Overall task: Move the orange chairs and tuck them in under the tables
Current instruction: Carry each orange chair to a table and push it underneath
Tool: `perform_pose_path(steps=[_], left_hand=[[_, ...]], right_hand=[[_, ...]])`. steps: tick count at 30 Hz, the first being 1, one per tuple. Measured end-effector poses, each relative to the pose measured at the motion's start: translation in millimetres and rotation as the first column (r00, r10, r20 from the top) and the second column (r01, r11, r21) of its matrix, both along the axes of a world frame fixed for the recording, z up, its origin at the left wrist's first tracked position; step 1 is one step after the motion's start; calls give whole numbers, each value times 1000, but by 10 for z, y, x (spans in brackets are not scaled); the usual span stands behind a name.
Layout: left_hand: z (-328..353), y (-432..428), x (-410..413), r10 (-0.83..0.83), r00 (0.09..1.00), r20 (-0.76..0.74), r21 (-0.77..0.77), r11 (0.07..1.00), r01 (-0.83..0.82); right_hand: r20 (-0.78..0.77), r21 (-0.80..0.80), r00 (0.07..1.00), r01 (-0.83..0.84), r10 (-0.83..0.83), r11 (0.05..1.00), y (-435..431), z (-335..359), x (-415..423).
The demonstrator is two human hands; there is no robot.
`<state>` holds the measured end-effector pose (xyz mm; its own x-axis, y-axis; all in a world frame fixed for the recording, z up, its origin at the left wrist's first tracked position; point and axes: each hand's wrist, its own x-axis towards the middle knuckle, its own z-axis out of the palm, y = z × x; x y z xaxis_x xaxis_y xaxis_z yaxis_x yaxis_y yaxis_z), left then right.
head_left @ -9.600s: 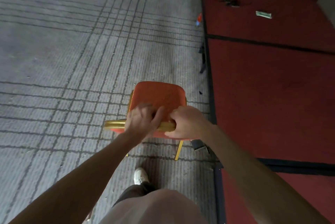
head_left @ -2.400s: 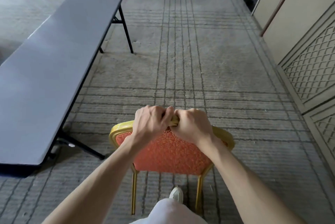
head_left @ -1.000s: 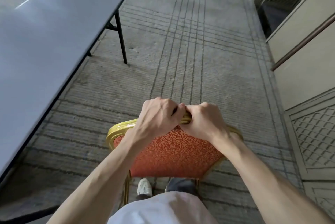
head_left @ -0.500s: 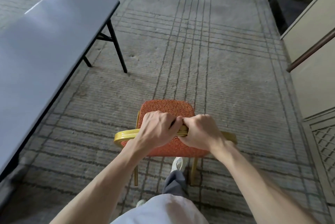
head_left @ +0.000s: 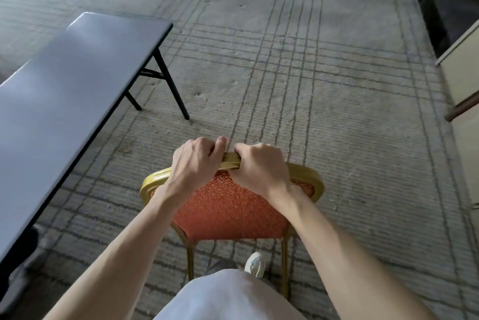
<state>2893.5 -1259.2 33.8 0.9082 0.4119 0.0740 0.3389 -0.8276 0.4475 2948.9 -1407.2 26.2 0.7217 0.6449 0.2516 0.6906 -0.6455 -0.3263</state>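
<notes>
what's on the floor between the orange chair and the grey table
Only bare lined carpet lies between the orange chair and the grey table, seen in the head view.

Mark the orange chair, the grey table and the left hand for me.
orange chair [head_left: 228, 213], head view, on the padded backrest fabric.
grey table [head_left: 64, 86], head view, on its bare top.
left hand [head_left: 194, 164], head view, on the back of the hand.

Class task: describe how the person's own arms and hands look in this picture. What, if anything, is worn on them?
The left hand and right hand are bare: no gloves, rings, watch or bands show. The left forearm and right forearm are uncovered to the picture's lower edge; no sleeve shows.
</notes>
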Motion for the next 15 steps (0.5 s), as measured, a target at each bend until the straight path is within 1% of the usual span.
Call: perform_pose_path(steps=[2,4,9,12,15], left_hand=[[-22,40,141,21,999,45,21,1000,-22],[-31,96,293,4,996,85,43,999,-8],[54,397,775,-86,995,53,-15,996,87],[34,560,1049,-206,975,82,81,977,199],[-12,692,1330,-235,969,70,110,968,227]], right_hand=[[6,19,1000,-5,5,1000,58,10,188],[-7,12,1000,4,-4,1000,115,33,369],[-39,-5,999,-14,14,1000,372,95,842],[-5,-6,1000,10,-10,1000,543,73,1155],[10,-23,1000,21,-21,999,673,26,1428]])
